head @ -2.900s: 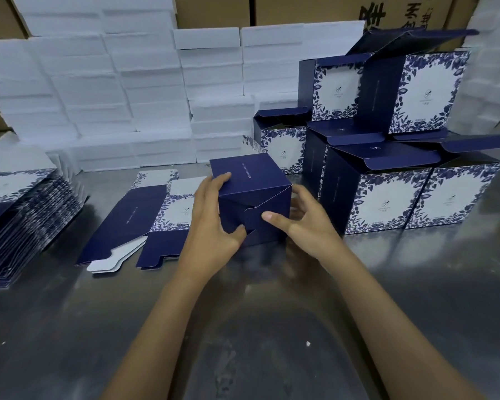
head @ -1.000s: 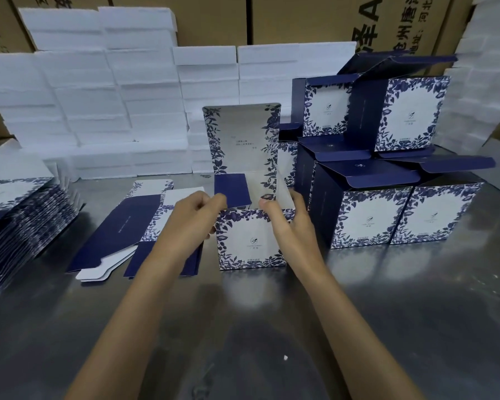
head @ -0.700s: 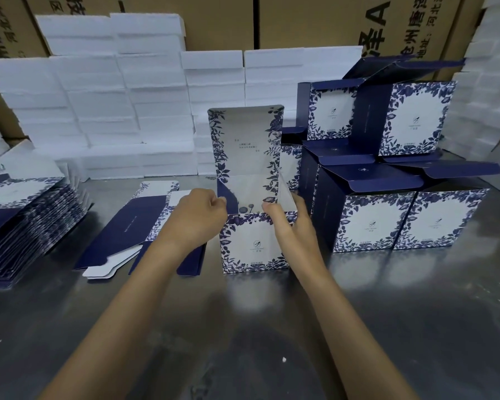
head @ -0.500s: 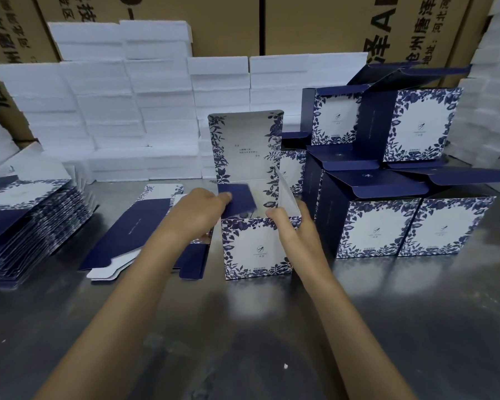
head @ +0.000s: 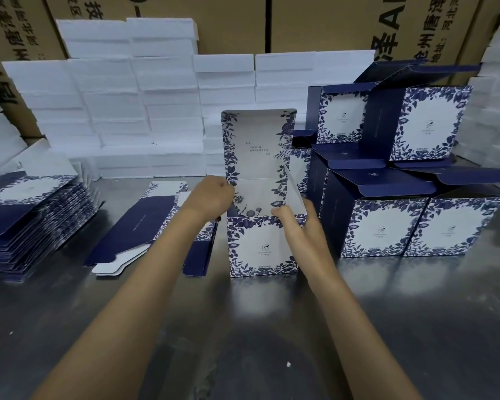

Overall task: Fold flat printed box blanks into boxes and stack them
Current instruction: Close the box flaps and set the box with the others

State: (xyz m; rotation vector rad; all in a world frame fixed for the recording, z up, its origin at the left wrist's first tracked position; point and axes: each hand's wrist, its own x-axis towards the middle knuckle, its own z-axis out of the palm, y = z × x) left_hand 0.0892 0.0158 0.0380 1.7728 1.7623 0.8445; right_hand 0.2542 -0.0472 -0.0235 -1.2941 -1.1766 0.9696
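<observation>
In the middle of the frame your box [head: 261,245] stands upright on the shiny metal table [head: 416,313], with its lid [head: 257,145] sticking straight up. Your left hand [head: 211,197] is curled at the box's top left corner, but you cannot tell what its fingers pinch. Your right hand [head: 299,226] holds the top right corner, with straight fingers pressed together on the front and the thumb behind the side flap. A flat blank [head: 145,226] lies just left of the box. A pile of blanks [head: 32,217] sits at the left edge. Finished boxes [head: 401,197] are stacked on the right. White foam blocks [head: 156,111] fill the back.
</observation>
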